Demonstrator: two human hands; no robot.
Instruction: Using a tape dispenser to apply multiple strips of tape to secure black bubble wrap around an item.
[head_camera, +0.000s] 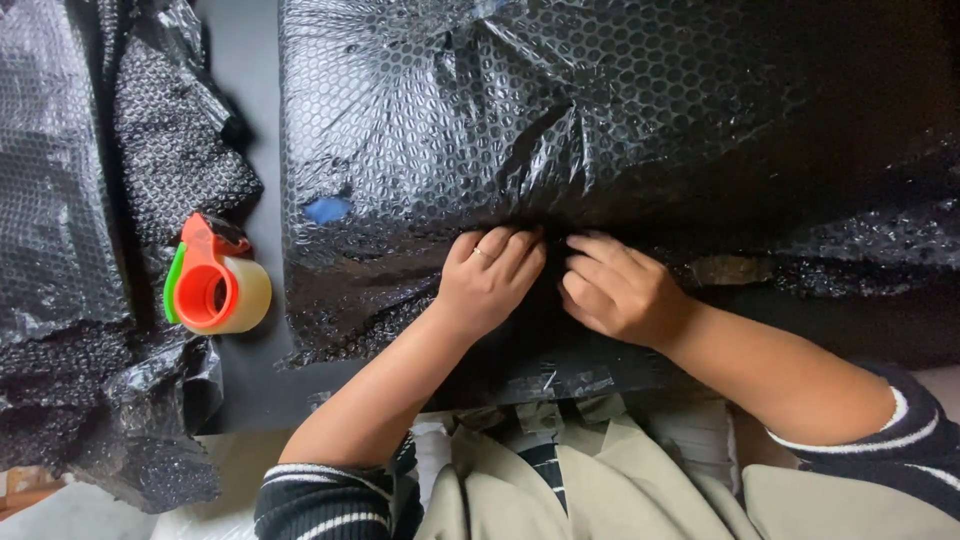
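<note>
Item: black bubble wrap, drawn over a bulky parcel on the table just before us. We judge it light, soft, slippery and puncture-prone. Our left hand and right hand pinch its gathered folds at the near edge, the best hold. Tape dispenser lies left.

A: what's that big thing?
B: a bundle wrapped in black bubble wrap, lying flat on the dark table, shiny, creased, wrap bunched into folds at its near edge.
</note>
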